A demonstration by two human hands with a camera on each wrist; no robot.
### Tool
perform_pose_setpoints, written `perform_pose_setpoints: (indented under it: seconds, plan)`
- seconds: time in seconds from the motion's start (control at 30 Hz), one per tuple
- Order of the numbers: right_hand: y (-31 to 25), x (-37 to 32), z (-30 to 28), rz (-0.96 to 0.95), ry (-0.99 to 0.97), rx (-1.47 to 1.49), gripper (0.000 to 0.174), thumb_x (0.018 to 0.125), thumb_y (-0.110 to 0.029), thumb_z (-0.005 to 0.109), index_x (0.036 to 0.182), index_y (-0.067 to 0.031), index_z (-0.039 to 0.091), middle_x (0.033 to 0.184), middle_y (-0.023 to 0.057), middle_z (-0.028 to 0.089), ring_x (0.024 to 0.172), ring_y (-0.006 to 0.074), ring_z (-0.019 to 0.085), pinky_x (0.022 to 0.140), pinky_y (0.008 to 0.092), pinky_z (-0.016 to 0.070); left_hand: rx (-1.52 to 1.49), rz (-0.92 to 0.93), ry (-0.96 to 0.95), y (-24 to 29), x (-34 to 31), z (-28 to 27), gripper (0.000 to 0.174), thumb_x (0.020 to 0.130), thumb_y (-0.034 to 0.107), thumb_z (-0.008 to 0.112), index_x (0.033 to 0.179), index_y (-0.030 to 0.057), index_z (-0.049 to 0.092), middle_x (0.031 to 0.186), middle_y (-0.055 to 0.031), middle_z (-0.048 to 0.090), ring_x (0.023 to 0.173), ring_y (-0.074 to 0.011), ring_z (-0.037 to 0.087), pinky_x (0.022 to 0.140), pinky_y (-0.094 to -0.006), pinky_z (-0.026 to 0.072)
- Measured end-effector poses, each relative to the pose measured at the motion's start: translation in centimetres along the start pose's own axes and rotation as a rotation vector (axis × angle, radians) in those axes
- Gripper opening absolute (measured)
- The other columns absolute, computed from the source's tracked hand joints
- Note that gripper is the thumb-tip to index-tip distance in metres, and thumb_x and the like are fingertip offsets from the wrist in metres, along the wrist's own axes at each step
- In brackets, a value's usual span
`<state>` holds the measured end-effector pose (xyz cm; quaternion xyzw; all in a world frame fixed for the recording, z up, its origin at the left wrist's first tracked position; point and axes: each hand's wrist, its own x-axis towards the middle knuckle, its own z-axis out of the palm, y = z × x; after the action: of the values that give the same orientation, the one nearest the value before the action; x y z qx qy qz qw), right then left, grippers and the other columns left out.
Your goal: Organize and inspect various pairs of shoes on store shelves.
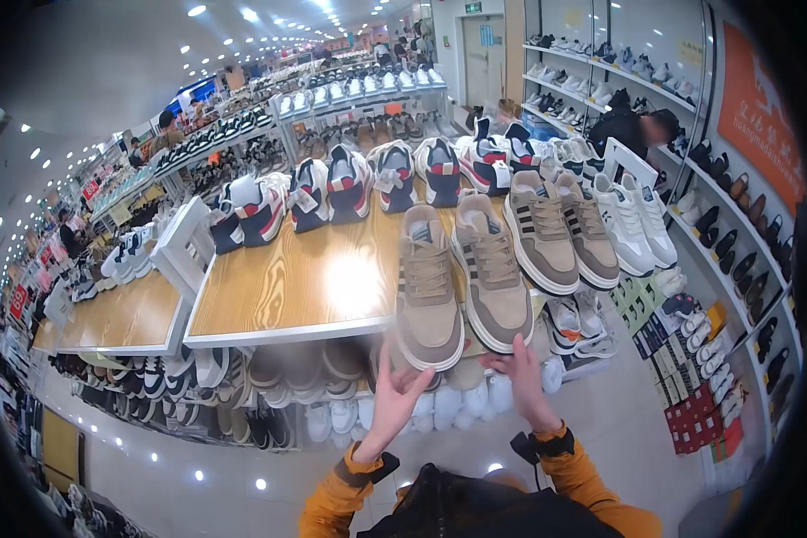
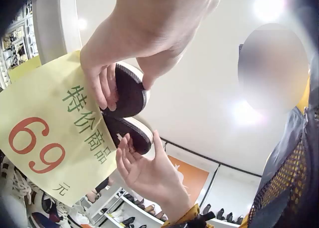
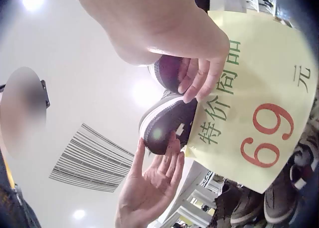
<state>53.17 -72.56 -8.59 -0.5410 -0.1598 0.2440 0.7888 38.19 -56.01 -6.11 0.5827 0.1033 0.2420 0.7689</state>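
Observation:
A pair of beige-and-brown sneakers stands with toes toward the person, a left shoe [image 1: 429, 305] and a right shoe [image 1: 493, 282]. My left hand [image 1: 394, 399] touches the toe of the left shoe, its fingers spread. At the other toe is my right hand [image 1: 522, 386], thumb and fingertips against it. From below, in the left wrist view, dark soles [image 2: 130, 91] stick out past a yellow price sign [image 2: 55, 133]; my left hand [image 2: 144, 33] is above, my right hand [image 2: 152, 180] below. The right wrist view shows the sign [image 3: 254, 103] and my right hand [image 3: 164, 28] too.
A wooden display table [image 1: 287, 269] carries a back row of white, red and navy sneakers [image 1: 345, 184]. More brown sneakers [image 1: 542, 233] and white sneakers [image 1: 632, 224] stand at the right. Shoes fill racks below. A person in dark clothes [image 1: 623, 130] bends by the wall shelves.

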Motion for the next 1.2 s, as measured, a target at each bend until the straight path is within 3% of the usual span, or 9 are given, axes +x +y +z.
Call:
perform_pose_setpoints:
  seconds: [0.07, 0.17, 0.33, 0.4, 0.5, 0.7, 1.03, 1.2]
  plan:
    - [-0.3, 0.6, 0.9, -0.032, 0.003, -0.019, 0.047, 0.104, -0.037, 0.039, 0.111, 0.0059, 0.055, 0.096, 0.0151, 0.067, 0.087, 0.0217, 0.068, 0.082, 0.0318, 0.0529, 0.024, 0.007, -0.052, 0.6, 0.7, 0.2, 0.085, 0.091, 0.002, 0.062, 0.153, 0.0099, 0.003, 0.131, -0.0205, 0.054, 0.117, -0.0219, 0.056, 0.096, -0.0324, 0.0454]
    - [-1.2, 2.3, 1.5, -0.021, 0.002, -0.043, 0.054, 0.101, -0.049, 0.039, 0.111, 0.0029, 0.053, 0.095, 0.0165, 0.065, 0.090, 0.0234, 0.066, 0.086, 0.0338, 0.0497, 0.043, 0.048, -0.111, 0.0, 2.2, 0.7, 0.086, 0.093, -0.003, 0.056, 0.154, 0.0130, -0.001, 0.132, -0.0187, 0.053, 0.117, -0.0207, 0.054, 0.097, -0.0322, 0.0452]
    - [-1.1, 4.2, 1.2, -0.057, 0.053, -0.070, 0.056, 0.101, -0.051, 0.037, 0.104, 0.0020, 0.055, 0.091, 0.0136, 0.065, 0.083, 0.0208, 0.066, 0.083, 0.0310, 0.0503, 0.021, 0.143, -0.061, -1.7, 5.0, 1.4, 0.081, 0.097, 0.003, 0.052, 0.153, 0.0141, -0.005, 0.132, -0.0186, 0.052, 0.113, -0.0215, 0.058, 0.090, -0.0314, 0.0505]
    - [-1.0, 4.7, 0.5, -0.072, 0.045, -0.065, 0.053, 0.101, -0.048, 0.040, 0.098, 0.0018, 0.059, 0.082, 0.0101, 0.065, 0.079, 0.0179, 0.067, 0.075, 0.0278, 0.0520, 0.107, 0.165, -0.025, -2.8, 6.0, 1.0, 0.077, 0.099, 0.008, 0.049, 0.153, 0.0143, -0.005, 0.127, -0.0202, 0.055, 0.105, -0.0232, 0.063, 0.088, -0.0318, 0.0517]
    - [-0.4, 5.2, 0.1, -0.056, 0.039, -0.093, 0.056, 0.101, -0.050, 0.039, 0.092, 0.0010, 0.060, 0.077, 0.0087, 0.063, 0.074, 0.0162, 0.065, 0.073, 0.0265, 0.0511, 0.025, 0.094, -0.049, -1.7, 6.2, 1.9, 0.080, 0.098, 0.010, 0.052, 0.153, 0.0093, -0.007, 0.136, -0.0163, 0.046, 0.113, -0.0203, 0.057, 0.091, -0.0280, 0.0480]
    - [-0.7, 5.6, 0.0, -0.070, -0.002, -0.094, 0.058, 0.100, -0.053, 0.040, 0.087, 0.0007, 0.059, 0.075, 0.0090, 0.063, 0.071, 0.0152, 0.064, 0.071, 0.0256, 0.0500, 0.164, 0.040, -0.065, -1.2, 6.3, 2.1, 0.083, 0.100, 0.018, 0.052, 0.152, 0.0122, -0.012, 0.127, -0.0158, 0.053, 0.099, -0.0198, 0.065, 0.083, -0.0268, 0.0498]
    - [-0.7, 5.8, -0.1, -0.077, -0.028, -0.084, 0.060, 0.099, -0.054, 0.041, 0.086, 0.0010, 0.059, 0.074, 0.0095, 0.063, 0.071, 0.0160, 0.064, 0.073, 0.0268, 0.0498, 0.100, 0.040, -0.080, -0.9, 6.2, 2.3, 0.082, 0.100, 0.022, 0.050, 0.151, 0.0126, -0.014, 0.122, -0.0208, 0.056, 0.100, -0.0237, 0.064, 0.086, -0.0311, 0.0514]
    - [-1.1, 5.9, -0.8, -0.019, -0.092, -0.092, 0.056, 0.101, -0.051, 0.038, 0.093, 0.0009, 0.058, 0.077, 0.0084, 0.062, 0.073, 0.0158, 0.063, 0.073, 0.0271, 0.0493, 0.037, 0.053, -0.055, -0.9, 6.0, 3.3, 0.086, 0.099, 0.018, 0.053, 0.151, 0.0162, -0.014, 0.117, -0.0210, 0.057, 0.098, -0.0242, 0.066, 0.083, -0.0323, 0.0528]
